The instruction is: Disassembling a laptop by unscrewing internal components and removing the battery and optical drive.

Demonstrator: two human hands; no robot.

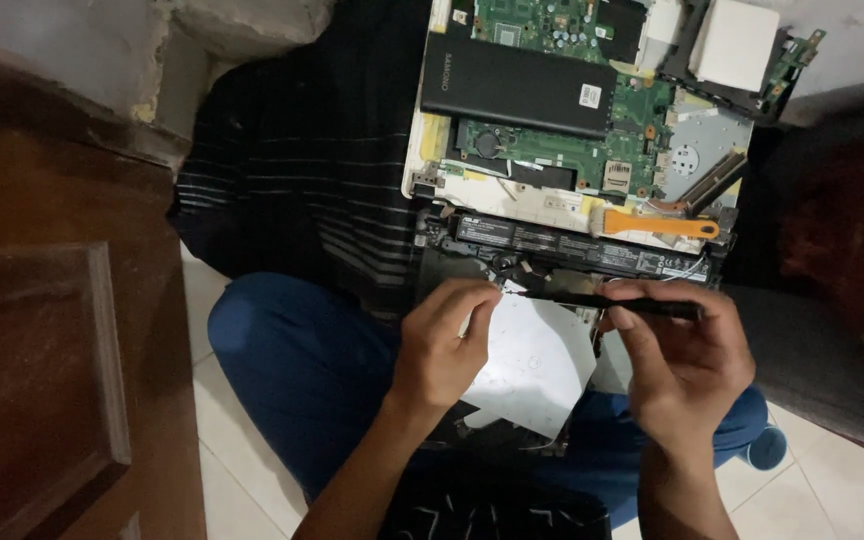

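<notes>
Hands [562,350] around thin black tool [642,305], tip perhaps hidden.

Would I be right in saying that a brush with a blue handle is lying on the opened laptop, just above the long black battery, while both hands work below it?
Not quite: the head view shows the brush has an orange handle, not blue. The rest holds: it lies on the opened laptop, just above the long black battery, with the left hand and right hand working below.
</notes>
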